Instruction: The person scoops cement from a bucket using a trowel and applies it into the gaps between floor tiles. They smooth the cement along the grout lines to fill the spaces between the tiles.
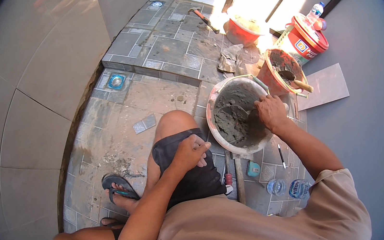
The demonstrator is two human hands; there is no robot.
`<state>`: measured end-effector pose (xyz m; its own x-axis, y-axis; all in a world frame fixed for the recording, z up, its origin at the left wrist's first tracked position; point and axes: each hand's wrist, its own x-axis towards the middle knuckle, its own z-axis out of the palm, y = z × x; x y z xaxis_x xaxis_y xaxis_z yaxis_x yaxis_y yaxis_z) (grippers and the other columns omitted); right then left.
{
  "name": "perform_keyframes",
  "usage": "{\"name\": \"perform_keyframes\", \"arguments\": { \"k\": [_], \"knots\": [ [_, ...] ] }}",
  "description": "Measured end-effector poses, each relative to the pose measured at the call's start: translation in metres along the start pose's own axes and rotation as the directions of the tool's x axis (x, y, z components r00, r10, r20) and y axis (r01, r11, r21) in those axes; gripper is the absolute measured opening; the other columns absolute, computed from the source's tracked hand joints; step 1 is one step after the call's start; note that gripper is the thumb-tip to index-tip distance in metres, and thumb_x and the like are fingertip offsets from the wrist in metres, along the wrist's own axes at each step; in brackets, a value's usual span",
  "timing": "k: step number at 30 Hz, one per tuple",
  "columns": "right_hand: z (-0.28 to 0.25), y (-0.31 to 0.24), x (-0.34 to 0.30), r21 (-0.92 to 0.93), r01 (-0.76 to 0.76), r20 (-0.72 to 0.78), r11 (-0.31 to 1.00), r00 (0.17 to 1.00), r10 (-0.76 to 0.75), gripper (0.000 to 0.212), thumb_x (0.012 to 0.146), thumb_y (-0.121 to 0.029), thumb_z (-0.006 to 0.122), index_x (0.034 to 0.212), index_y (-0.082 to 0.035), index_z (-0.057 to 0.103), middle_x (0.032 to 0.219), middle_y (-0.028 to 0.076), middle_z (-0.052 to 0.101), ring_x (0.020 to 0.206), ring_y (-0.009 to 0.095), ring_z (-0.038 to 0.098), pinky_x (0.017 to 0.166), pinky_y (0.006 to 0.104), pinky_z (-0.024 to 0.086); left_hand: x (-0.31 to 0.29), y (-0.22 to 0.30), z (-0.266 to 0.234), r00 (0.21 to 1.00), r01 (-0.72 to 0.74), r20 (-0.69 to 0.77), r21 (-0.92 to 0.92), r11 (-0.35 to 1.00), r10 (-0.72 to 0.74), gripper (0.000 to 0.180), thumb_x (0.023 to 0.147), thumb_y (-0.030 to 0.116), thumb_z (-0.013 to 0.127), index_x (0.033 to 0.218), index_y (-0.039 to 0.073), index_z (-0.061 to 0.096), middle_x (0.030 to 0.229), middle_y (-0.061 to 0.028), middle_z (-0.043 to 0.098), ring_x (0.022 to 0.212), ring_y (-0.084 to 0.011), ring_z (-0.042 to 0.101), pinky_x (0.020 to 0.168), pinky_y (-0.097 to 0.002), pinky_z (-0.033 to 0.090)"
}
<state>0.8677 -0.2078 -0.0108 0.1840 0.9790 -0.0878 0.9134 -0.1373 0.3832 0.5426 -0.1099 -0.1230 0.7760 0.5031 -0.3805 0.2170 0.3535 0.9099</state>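
A white bucket (217, 138) with grey wet mortar (231, 122) stands right of my bent knee. My right hand (271, 112) is closed at its right rim, around the handle of a trowel (239, 113) whose mortar-coated blade lies in the mix. The fingers cover the handle. My left hand (191, 152) rests over the dark shorts at my knee, its fingers loosely bent and nothing visible in them. Beyond the white bucket, a red bucket (271, 76) holds more mortar and a second trowel with a wooden handle (304, 86).
A lidded red pail (312, 38) carries a plastic bottle; a red basin (240, 33) stands near it. A loose tile (325, 85) leans by the wall. A hammer (203, 20), tile piece (144, 124), tape measure (253, 168), pen (281, 156) and water bottles (299, 189) lie about. A step (151, 72) crosses the floor.
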Motion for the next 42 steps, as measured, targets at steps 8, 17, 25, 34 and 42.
{"name": "perform_keyframes", "arguments": {
  "k": [8,17,25,34,42],
  "knots": [
    [0.005,-0.024,0.006,0.060,0.160,0.114,0.985,0.979,-0.166,0.021,0.097,-0.019,0.058,0.096,-0.014,0.079,0.104,0.008,0.073,0.104,0.027,0.071,0.091,0.0431,0.052,0.038,0.002,0.032,0.984,-0.091,-0.115,0.320,0.943,0.134,0.051,0.091,0.028,0.087,0.115,-0.007,0.058,0.085,-0.0173,0.072,0.070,-0.0228,0.073,0.060,-0.0342,0.058],
    [-0.023,-0.004,-0.004,0.007,0.086,0.248,0.996,0.965,-0.085,0.021,0.094,-0.018,0.062,0.093,-0.012,0.082,0.101,0.012,0.079,0.098,0.030,0.077,0.085,0.0418,0.058,0.036,0.025,0.036,0.992,0.124,0.005,-0.022,0.992,-0.124,0.042,0.088,0.011,0.088,0.118,-0.005,0.063,0.109,-0.0143,0.075,0.092,-0.0217,0.075,0.075,-0.0321,0.064],
    [-0.038,-0.050,-0.002,0.214,-0.039,0.481,0.976,0.874,-0.070,0.021,0.083,-0.023,0.072,0.090,-0.006,0.082,0.099,0.019,0.081,0.096,0.036,0.079,0.086,0.0453,0.062,0.031,0.012,0.040,0.974,0.225,0.115,-0.427,0.876,-0.194,0.043,0.089,-0.002,0.079,0.130,-0.004,0.065,0.118,-0.0162,0.074,0.103,-0.0277,0.076,0.086,-0.0394,0.065],
    [-0.128,-0.049,0.012,0.149,0.102,0.056,0.984,0.992,-0.112,0.017,0.081,-0.022,0.076,0.091,-0.009,0.081,0.095,0.013,0.076,0.095,0.031,0.076,0.086,0.0441,0.058,-0.029,0.099,0.002,0.995,0.001,-0.091,-0.438,0.899,-0.046,0.052,0.089,-0.009,0.072,0.139,-0.001,0.062,0.121,-0.0145,0.075,0.104,-0.0255,0.076,0.087,-0.0387,0.065],
    [-0.252,-0.157,0.079,0.037,0.423,-0.475,0.905,0.804,-0.357,0.004,0.082,-0.013,0.071,0.083,-0.011,0.075,0.088,0.008,0.067,0.087,0.027,0.068,0.080,0.0430,0.051,-0.162,0.126,-0.078,0.825,-0.404,-0.554,-0.437,0.804,0.113,0.048,0.088,-0.012,0.071,0.134,-0.001,0.064,0.116,-0.0130,0.076,0.098,-0.0217,0.076,0.081,-0.0352,0.064]
  ]
}}
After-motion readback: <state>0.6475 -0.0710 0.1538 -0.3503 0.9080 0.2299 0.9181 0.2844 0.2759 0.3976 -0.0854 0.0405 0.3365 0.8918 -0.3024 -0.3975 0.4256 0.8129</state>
